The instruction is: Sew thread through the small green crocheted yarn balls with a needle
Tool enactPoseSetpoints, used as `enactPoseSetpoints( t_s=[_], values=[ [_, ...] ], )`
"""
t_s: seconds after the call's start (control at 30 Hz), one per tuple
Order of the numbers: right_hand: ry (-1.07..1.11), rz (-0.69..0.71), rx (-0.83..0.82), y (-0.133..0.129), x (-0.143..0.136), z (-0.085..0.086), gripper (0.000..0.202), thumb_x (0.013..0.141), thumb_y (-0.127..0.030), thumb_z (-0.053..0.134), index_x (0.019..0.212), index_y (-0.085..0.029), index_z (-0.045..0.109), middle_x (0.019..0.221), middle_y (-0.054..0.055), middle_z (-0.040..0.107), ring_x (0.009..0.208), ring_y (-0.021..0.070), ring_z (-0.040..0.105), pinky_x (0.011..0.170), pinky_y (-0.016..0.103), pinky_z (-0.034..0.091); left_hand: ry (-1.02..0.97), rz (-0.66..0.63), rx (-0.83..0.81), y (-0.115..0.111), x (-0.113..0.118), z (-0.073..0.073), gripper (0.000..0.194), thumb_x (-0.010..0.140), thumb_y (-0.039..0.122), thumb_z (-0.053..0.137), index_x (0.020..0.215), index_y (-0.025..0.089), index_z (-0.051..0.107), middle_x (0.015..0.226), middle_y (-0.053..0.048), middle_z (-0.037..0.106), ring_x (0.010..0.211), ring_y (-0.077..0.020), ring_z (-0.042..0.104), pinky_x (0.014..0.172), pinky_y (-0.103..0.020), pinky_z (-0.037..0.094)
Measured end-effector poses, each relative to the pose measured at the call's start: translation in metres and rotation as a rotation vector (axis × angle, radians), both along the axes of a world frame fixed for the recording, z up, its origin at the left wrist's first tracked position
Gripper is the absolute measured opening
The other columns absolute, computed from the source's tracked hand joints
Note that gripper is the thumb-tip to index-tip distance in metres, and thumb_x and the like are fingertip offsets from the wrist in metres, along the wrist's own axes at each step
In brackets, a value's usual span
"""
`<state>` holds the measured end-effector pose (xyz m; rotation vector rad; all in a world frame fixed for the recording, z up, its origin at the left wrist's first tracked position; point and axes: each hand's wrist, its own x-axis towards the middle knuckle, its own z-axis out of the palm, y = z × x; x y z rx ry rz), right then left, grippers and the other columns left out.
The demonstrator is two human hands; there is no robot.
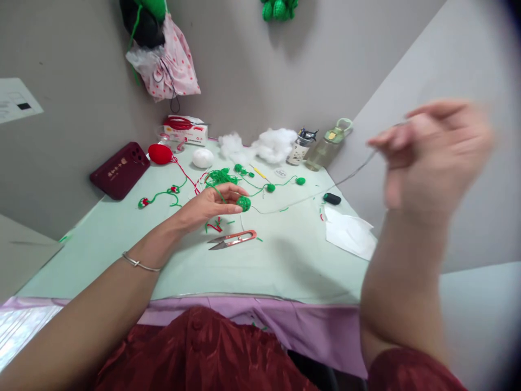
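Green crocheted ball [243,204], centre, pinched between my left hand's [211,202] thumb and fingers; thin thread [303,202], stretching to my right hand [431,152], two o'clock, blurred fingers closed on it; maroon phone [120,170], ten o'clock, gold characters illegible; box [195,133], eleven o'clock, red print, likewise illegible.

"Garment?"
"One top [232,358], dark red, slight sheen, mottled tonal pattern; round matching button [197,325] on front."
"Sleeves?"
"Right sleeve [411,372], same cloth, ending above the elbow."
"Jewellery?"
"One bracelet [140,265], left forearm near wrist, thin, silver-coloured, small raised detail."
"Left hand [222,201], right hand [439,152]?"
"Both bare."
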<state>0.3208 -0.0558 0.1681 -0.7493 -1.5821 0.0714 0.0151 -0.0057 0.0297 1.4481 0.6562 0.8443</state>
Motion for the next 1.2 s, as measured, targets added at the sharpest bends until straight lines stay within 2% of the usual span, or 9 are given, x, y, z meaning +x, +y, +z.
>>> enactPoseSetpoints(
  t_s=[0.07,0.1,0.13,0.2,0.3,0.57,0.9,1.03,1.2],
  values=[
    [-0.016,0.021,-0.153,-0.003,-0.034,-0.027,0.008,0.092,-0.025,0.068,0.093,-0.029,0.075,0.077,0.001,0.064,0.071,0.0143,0.061,0.069,0.037,0.052,-0.023,0.012,-0.022,0.001,0.0,-0.002,0.032,0.07,0.027,0.085,0.101,0.026,0.075,0.096,-0.002,0.072,0.088,-0.0172,0.065,0.082,-0.033,0.052],
    [-0.114,0.033,-0.155,-0.005,-0.049,-0.04,0.005,0.089,-0.023,0.072,0.088,-0.026,0.075,0.082,0.002,0.066,0.071,0.0148,0.061,0.062,0.033,0.05,-0.029,0.012,-0.029,0.001,0.001,-0.003,0.032,0.07,0.027,0.086,0.1,0.025,0.075,0.097,-0.003,0.072,0.09,-0.0178,0.065,0.083,-0.033,0.052],
    [-0.218,0.006,-0.179,-0.007,-0.061,-0.052,0.006,0.089,-0.021,0.071,0.088,-0.025,0.075,0.091,0.003,0.066,0.079,0.0161,0.062,0.064,0.032,0.051,-0.035,0.011,-0.034,0.001,0.001,-0.003,0.033,0.069,0.026,0.086,0.1,0.025,0.076,0.098,-0.003,0.073,0.092,-0.0183,0.066,0.085,-0.033,0.052],
    [-0.412,-0.067,-0.149,-0.009,-0.078,-0.07,0.009,0.091,-0.02,0.068,0.088,-0.024,0.075,0.089,0.003,0.064,0.078,0.0151,0.06,0.065,0.031,0.05,-0.051,0.008,-0.039,0.001,0.001,-0.003,0.033,0.069,0.025,0.086,0.101,0.026,0.075,0.1,-0.003,0.073,0.097,-0.0192,0.066,0.088,-0.034,0.052],
    [-0.614,-0.139,-0.077,-0.009,-0.086,-0.086,0.016,0.096,-0.019,0.06,0.088,-0.023,0.073,0.079,0.003,0.057,0.073,0.0142,0.056,0.065,0.03,0.047,-0.07,0.022,-0.036,0.001,0.001,-0.002,0.034,0.068,0.024,0.086,0.1,0.026,0.075,0.1,-0.002,0.072,0.1,-0.0195,0.066,0.09,-0.034,0.052],
    [-0.73,-0.175,-0.036,-0.008,-0.082,-0.093,0.019,0.099,-0.017,0.054,0.089,-0.021,0.07,0.08,0.003,0.054,0.074,0.0146,0.052,0.064,0.028,0.043,-0.081,0.046,-0.036,-0.002,0.003,0.002,0.033,0.066,0.022,0.086,0.096,0.024,0.074,0.096,-0.001,0.072,0.096,-0.0187,0.066,0.089,-0.035,0.052],
    [-0.756,-0.163,-0.147,-0.007,-0.085,-0.098,0.024,0.099,-0.017,0.051,0.083,-0.022,0.068,0.08,0.004,0.054,0.077,0.0169,0.05,0.066,0.03,0.042,-0.038,0.043,-0.01,-0.003,0.003,-0.001,0.031,0.069,0.023,0.085,0.097,0.023,0.073,0.095,-0.002,0.071,0.092,-0.0178,0.064,0.079,-0.031,0.051],
    [-0.672,-0.104,-0.19,-0.005,-0.085,-0.1,0.022,0.099,-0.018,0.052,0.086,-0.022,0.068,0.079,0.004,0.054,0.076,0.0162,0.052,0.068,0.03,0.042,-0.055,0.063,-0.015,-0.004,0.005,0.002,0.032,0.066,0.022,0.086,0.094,0.022,0.072,0.094,-0.002,0.071,0.091,-0.0176,0.064,0.078,-0.031,0.052],
    [-0.468,0.044,-0.378,0.0,-0.087,-0.105,0.013,0.093,-0.015,0.06,0.088,-0.021,0.07,0.077,0.0,0.053,0.065,0.0116,0.049,0.064,0.027,0.042,-0.093,0.077,-0.038,-0.005,0.007,0.001,0.032,0.063,0.02,0.087,0.091,0.021,0.07,0.09,0.0,0.07,0.086,-0.0159,0.064,0.077,-0.03,0.052]
  ],
)
